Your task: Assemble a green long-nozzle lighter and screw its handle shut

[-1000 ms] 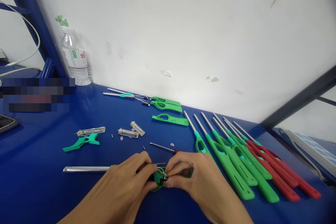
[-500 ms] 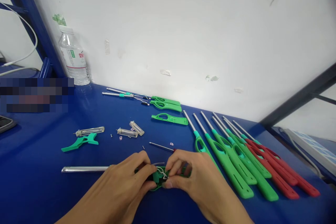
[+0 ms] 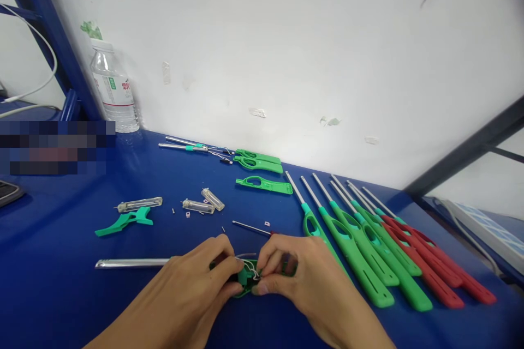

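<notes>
Both hands are over an opened green lighter housing (image 3: 243,295) at the front middle of the table. My left hand (image 3: 204,275) is closed on its left part, fingertips against a teal trigger piece (image 3: 244,277). A metal lighter tube (image 3: 131,263) sticks out to the left from under that hand. White wires (image 3: 250,267) curl out between the hands. My right hand (image 3: 292,270) pinches at the wire ends, with thumb and forefinger close together; the exact spot is partly hidden by the fingers. A screwdriver (image 3: 251,227) lies just beyond, its red handle mostly behind my right hand.
Assembled green lighters (image 3: 347,240) and red lighters (image 3: 434,262) lie at right. Open green housings (image 3: 264,185) and wired tubes (image 3: 184,147) lie at the back. Clear fuel tanks (image 3: 198,206), a loose teal trigger (image 3: 125,222), tiny parts and a water bottle (image 3: 114,90) are at left.
</notes>
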`<move>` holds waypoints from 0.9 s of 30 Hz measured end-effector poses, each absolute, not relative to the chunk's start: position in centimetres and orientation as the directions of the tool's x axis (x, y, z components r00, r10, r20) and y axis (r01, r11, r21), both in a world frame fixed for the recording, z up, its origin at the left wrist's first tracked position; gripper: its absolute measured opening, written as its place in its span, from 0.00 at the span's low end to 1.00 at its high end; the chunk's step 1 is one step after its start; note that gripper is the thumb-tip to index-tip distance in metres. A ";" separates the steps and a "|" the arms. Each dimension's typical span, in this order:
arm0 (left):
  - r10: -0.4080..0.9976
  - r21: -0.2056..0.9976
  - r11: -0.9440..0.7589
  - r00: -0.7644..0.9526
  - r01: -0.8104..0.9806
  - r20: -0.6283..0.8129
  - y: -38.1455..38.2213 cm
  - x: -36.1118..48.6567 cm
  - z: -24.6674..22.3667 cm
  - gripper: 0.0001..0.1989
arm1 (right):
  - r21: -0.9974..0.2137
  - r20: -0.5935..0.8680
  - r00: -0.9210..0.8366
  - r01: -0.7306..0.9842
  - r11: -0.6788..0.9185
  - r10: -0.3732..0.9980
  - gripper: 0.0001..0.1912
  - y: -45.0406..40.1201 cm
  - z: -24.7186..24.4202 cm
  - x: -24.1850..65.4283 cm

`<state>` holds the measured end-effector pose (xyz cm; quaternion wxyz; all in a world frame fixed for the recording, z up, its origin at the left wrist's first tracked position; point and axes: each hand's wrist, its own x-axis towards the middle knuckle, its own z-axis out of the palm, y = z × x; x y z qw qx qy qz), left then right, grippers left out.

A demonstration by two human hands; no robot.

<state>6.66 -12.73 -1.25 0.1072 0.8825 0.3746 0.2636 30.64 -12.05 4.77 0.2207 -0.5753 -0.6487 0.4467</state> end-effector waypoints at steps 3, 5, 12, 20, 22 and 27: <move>0.722 0.399 -0.691 0.582 0.602 0.374 -12.7 6.6 -1.1 0.16 | -0.763 -0.218 -0.204 0.645 -0.037 0.954 0.17 -12.2 4.9 30.5; 0.714 0.403 -0.700 0.583 0.589 0.388 -12.6 6.6 -1.1 0.16 | -0.707 -0.171 -0.186 0.707 0.011 0.968 0.17 -12.5 4.1 30.8; 0.668 0.360 -0.742 0.572 0.566 0.476 -12.7 6.9 -1.1 0.17 | -0.476 0.456 -0.402 0.644 0.599 0.794 0.12 -15.7 -2.0 33.2; 0.571 0.196 -0.799 0.612 0.569 0.547 -12.4 6.6 -0.6 0.21 | -0.200 0.601 -0.406 0.757 0.622 0.688 0.07 -16.8 -2.5 32.1; 0.567 0.175 -0.798 0.618 0.577 0.544 -12.3 6.6 -0.6 0.22 | -0.194 0.605 -0.401 0.764 0.616 0.688 0.08 -16.8 -2.5 32.0; 0.576 0.156 -0.774 0.581 0.613 0.575 -12.7 6.9 -0.2 0.25 | -0.189 0.605 -0.401 0.767 0.613 0.688 0.07 -16.9 -2.9 32.2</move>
